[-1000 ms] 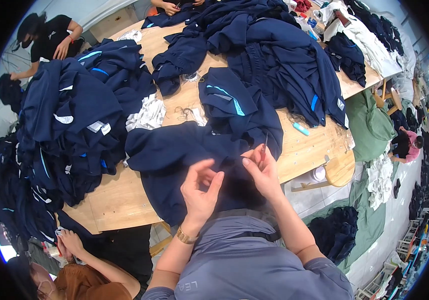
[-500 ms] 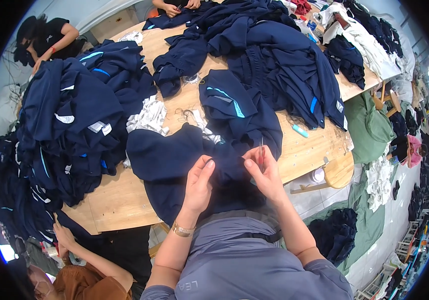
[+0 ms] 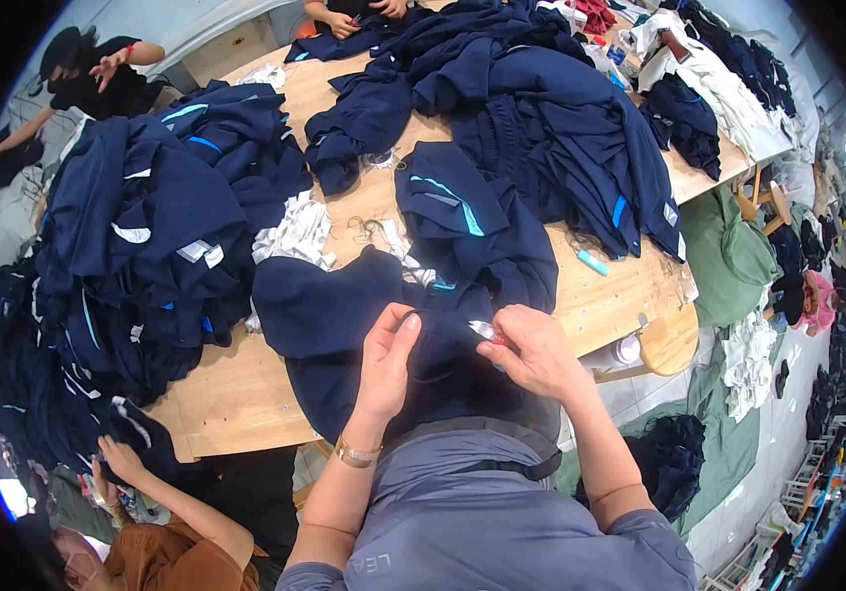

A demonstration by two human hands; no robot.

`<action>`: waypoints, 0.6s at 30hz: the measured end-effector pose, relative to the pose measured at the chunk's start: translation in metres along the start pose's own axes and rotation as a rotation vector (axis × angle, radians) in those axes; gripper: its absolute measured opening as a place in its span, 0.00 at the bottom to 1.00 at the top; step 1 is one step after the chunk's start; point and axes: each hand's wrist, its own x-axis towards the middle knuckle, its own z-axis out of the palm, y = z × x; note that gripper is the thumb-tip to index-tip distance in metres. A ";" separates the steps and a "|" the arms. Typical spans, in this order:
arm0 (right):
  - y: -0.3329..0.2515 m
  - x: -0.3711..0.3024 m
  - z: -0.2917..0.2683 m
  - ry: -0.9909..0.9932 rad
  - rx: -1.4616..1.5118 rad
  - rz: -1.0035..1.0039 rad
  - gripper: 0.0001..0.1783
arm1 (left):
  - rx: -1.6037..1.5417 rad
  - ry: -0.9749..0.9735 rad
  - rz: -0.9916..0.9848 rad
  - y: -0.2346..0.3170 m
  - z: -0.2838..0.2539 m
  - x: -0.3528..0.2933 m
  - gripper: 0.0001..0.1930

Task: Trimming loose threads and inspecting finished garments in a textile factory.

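Observation:
In front of my body a navy garment (image 3: 329, 300) hangs over the table edge, its cloth stretched toward both hands. My left hand (image 3: 383, 360) is closed, pinching the edge of this fabric between thumb and fingertips. Closed around a pair of thread snips (image 3: 483, 331) is my right hand (image 3: 533, 350); a bit of red handle shows by the thumb, and the shiny blades point left at the cloth. Just beyond lies a navy piece with a light-blue stripe (image 3: 457, 202). Fingers hide most of the snips' handle.
Large navy garment heaps stand on the wooden table (image 3: 236, 409), at left (image 3: 147, 217) and far right (image 3: 561, 128). White fabric scraps (image 3: 295, 231), loose threads and a small turquoise stick (image 3: 592, 262) lie between. Co-workers sit at near left (image 3: 167, 502), far left (image 3: 98, 74) and across. A stool (image 3: 669, 338) stands right.
My right hand has turned over, swinging the snips from pointing up to pointing left at the cloth. The left hand stays nearly still. The far-left person has raised a hand.

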 end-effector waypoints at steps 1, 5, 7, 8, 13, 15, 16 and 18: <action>0.000 0.000 -0.002 -0.048 -0.048 -0.020 0.20 | 0.000 0.000 0.002 0.000 0.000 0.000 0.04; -0.002 0.003 -0.007 -0.129 -0.140 -0.074 0.20 | 0.080 -0.024 0.038 0.001 0.001 -0.001 0.03; -0.003 0.005 -0.008 -0.131 -0.160 -0.080 0.20 | 0.113 -0.025 0.052 0.003 0.003 -0.001 0.03; -0.003 0.005 -0.008 -0.136 -0.181 -0.085 0.20 | 0.130 -0.030 0.054 0.003 0.003 -0.001 0.03; -0.003 0.007 -0.009 -0.152 -0.151 -0.085 0.19 | 0.197 -0.060 0.087 0.006 0.005 -0.002 0.03; -0.003 0.007 -0.010 -0.154 -0.174 -0.100 0.20 | 0.195 -0.061 0.087 0.006 0.006 -0.002 0.02; -0.003 0.007 -0.011 -0.158 -0.175 -0.101 0.20 | 0.196 -0.061 0.088 0.007 0.006 -0.003 0.02; -0.003 0.008 -0.012 -0.162 -0.175 -0.101 0.21 | 0.200 -0.068 0.095 0.007 0.005 -0.003 0.02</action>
